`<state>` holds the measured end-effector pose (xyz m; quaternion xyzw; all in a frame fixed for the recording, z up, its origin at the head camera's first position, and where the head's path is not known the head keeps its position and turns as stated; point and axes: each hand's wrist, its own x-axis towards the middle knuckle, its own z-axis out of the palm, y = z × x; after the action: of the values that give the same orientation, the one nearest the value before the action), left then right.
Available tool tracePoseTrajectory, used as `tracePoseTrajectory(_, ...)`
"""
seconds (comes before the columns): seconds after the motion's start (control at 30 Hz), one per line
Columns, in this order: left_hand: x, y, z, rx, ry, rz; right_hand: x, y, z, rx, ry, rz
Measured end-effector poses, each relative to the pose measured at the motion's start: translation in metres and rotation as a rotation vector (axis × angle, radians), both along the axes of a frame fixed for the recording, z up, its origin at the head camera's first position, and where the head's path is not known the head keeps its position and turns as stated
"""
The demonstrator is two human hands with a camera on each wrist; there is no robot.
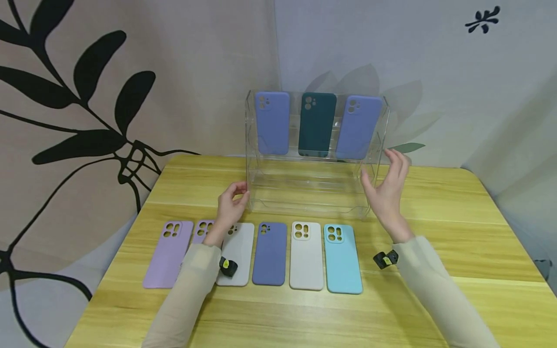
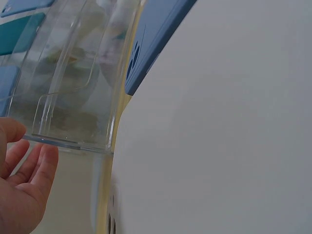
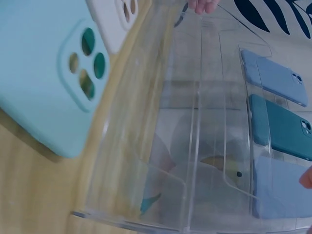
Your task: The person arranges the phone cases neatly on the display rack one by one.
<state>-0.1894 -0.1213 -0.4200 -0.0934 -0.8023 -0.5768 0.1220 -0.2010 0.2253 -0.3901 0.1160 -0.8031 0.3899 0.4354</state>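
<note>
A clear acrylic tiered display stand (image 1: pixel 313 186) stands at the back of the table. Its top tier holds a periwinkle phone case (image 1: pixel 273 123), a dark teal phone case (image 1: pixel 317 124) and another periwinkle phone case (image 1: pixel 359 126), leaning back. My left hand (image 1: pixel 232 203) is at the stand's left side, pinching the panel edge between thumb and fingers (image 2: pixel 48 158). At the stand's right side, my right hand (image 1: pixel 389 188) has thumb and fingers spread apart. Only a fingertip of it (image 3: pixel 306 178) shows in the right wrist view; whether it touches the stand is unclear.
In front of the stand lies a row of phone cases: lilac (image 1: pixel 168 256), a second lilac (image 1: pixel 201 232) partly under my left arm, white (image 1: pixel 243 256), blue-violet (image 1: pixel 269 253), off-white (image 1: pixel 306 258) and turquoise (image 1: pixel 343 261). Patterned cloth (image 1: pixel 209 72) hangs behind the wooden table (image 1: pixel 457 232).
</note>
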Motion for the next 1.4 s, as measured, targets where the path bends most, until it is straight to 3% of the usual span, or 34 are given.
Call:
tracePoseTrajectory(0.1, -0.003, -0.002, -0.005, -0.005, 0.001, 0.005, 0.006, 0.0, -0.005, -0.002, -0.006, 0.018)
tracePoseTrajectory(0.3, -0.018, -0.008, -0.031, 0.001, -0.014, 0.027, 0.022, -0.003, -0.018, 0.018, -0.048, 0.048)
tracePoseTrajectory(0.4, -0.021, -0.009, -0.035, 0.001, -0.019, 0.027, 0.031, -0.006, -0.024, 0.029, -0.074, 0.059)
tracePoseTrajectory(0.93, -0.021, -0.009, -0.035, 0.002, -0.019, 0.031, 0.071, -0.018, -0.047, 0.097, -0.221, 0.132)
tracePoseTrajectory(1.4, -0.021, -0.009, -0.035, 0.007, -0.019, 0.025, 0.096, -0.028, -0.069, 0.172, -0.352, 0.193)
